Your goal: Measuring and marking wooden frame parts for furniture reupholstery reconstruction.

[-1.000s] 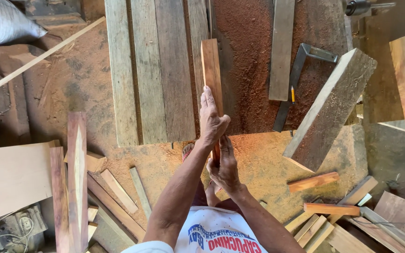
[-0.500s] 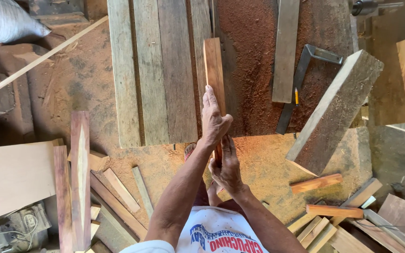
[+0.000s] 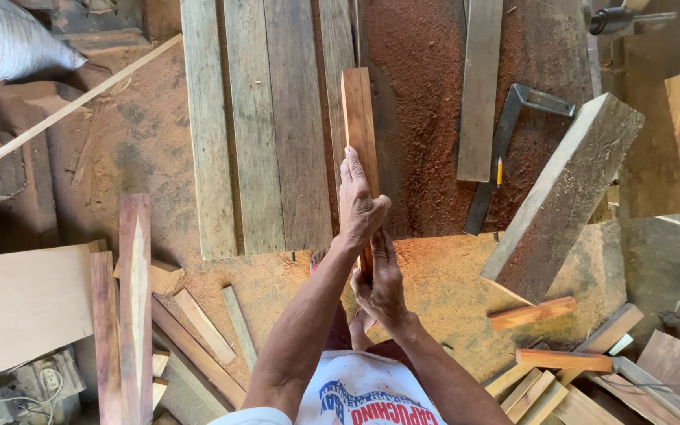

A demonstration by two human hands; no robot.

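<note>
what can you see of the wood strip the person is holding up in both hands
The wood strip is a narrow, flat, reddish-brown piece with a squared top end, held lengthwise pointing away from the person above the grey planks. The left hand grips its middle; the right hand holds the near end, which is hidden. Its face looks smooth and bare.

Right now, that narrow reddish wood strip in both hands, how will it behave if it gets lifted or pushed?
The wood strip looks stiff: it stands straight above the left hand and right hand without sagging. Being slim, it is probably light. Its flat faces make rolling unlikely, though the sawdust-covered floor might let it slide.
</note>
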